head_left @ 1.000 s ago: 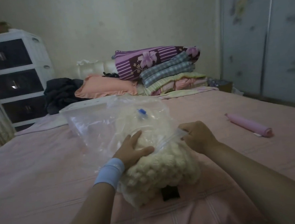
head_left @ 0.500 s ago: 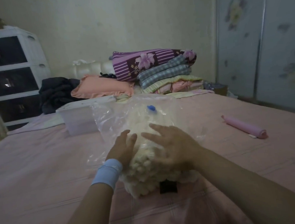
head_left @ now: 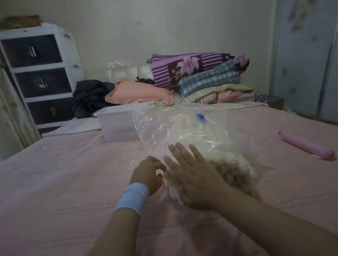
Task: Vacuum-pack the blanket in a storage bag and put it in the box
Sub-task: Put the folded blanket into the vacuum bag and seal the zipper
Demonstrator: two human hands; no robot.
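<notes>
A cream bobbly blanket [head_left: 232, 168] lies on the pink bed, mostly inside a clear plastic storage bag [head_left: 164, 128] with a blue valve [head_left: 199, 116] on top. Its near end bulges out of the bag's mouth. My right hand [head_left: 190, 175] lies flat on that end with the fingers spread, holding nothing. My left hand [head_left: 147, 174], above a pale blue wristband, is curled at the bag's left mouth edge, thumb and fingers pinched on the plastic. A translucent white box [head_left: 118, 122] stands behind the bag on the left.
A pink cylinder [head_left: 306, 146] lies on the bed to the right. Folded quilts [head_left: 199, 68], a peach pillow [head_left: 138, 89] and dark clothes [head_left: 89, 96] are piled at the headboard. A white drawer unit [head_left: 38, 74] stands at the back left, wardrobe doors [head_left: 316, 43] on the right.
My right hand let go of the bag's edge and moved flat onto the blanket. My left hand slid to the bag's left edge. The blanket sits deeper in the bag, its black label hidden.
</notes>
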